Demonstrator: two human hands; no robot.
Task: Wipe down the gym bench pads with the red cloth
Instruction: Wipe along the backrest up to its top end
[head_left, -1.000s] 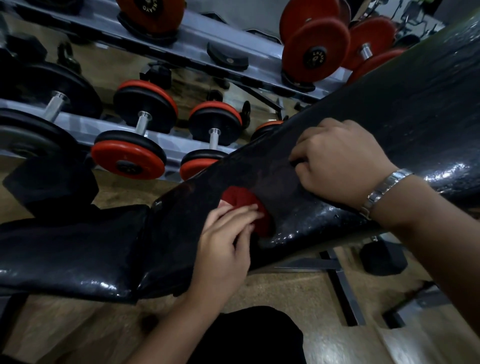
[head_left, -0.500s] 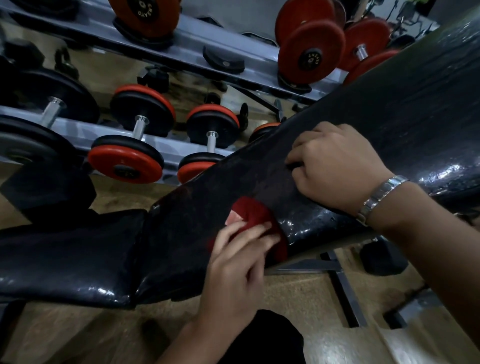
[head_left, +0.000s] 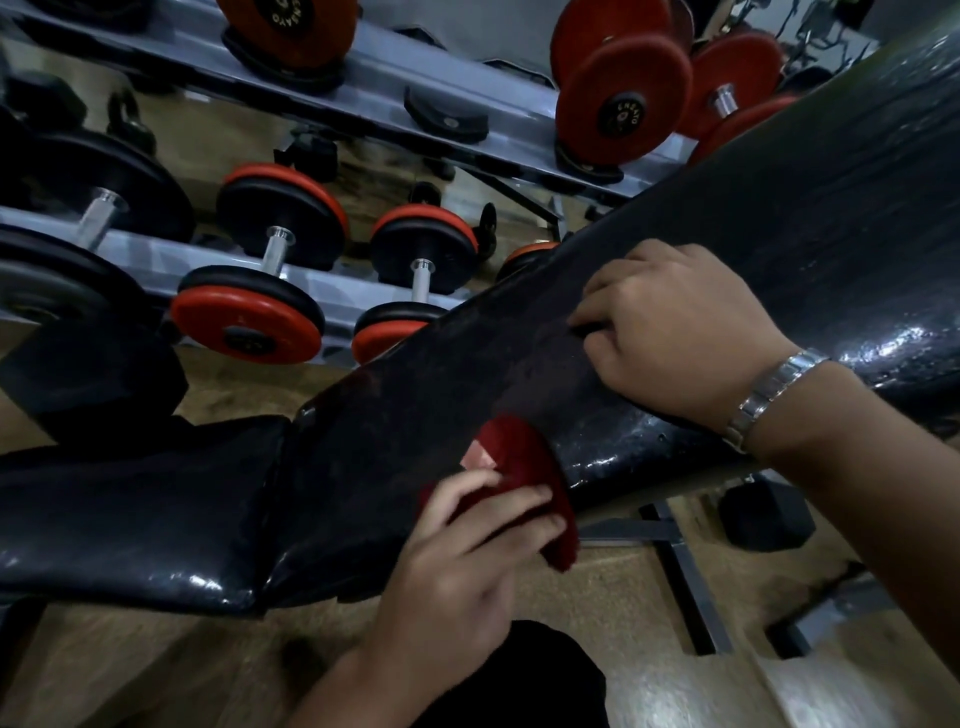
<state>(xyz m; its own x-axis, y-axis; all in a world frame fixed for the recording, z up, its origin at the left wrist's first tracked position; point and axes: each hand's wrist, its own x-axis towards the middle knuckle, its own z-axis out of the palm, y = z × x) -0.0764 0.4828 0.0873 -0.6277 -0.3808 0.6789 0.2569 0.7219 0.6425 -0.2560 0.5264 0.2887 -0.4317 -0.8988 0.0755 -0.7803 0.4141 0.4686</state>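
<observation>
Fingers (head_left: 498, 501) of the left hand (head_left: 457, 561) lie pressed together on the crumpled red cloth (head_left: 519, 452), flattening it against the near edge of the glossy black padded desk (head_left: 789, 223); right hand (head_left: 675, 332) rests above, fingers curled.

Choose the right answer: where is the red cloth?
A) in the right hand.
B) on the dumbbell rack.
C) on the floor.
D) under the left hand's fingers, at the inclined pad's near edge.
D: the left hand presses the red cloth against the near edge of the inclined pad; the right hand holds no cloth.
</observation>
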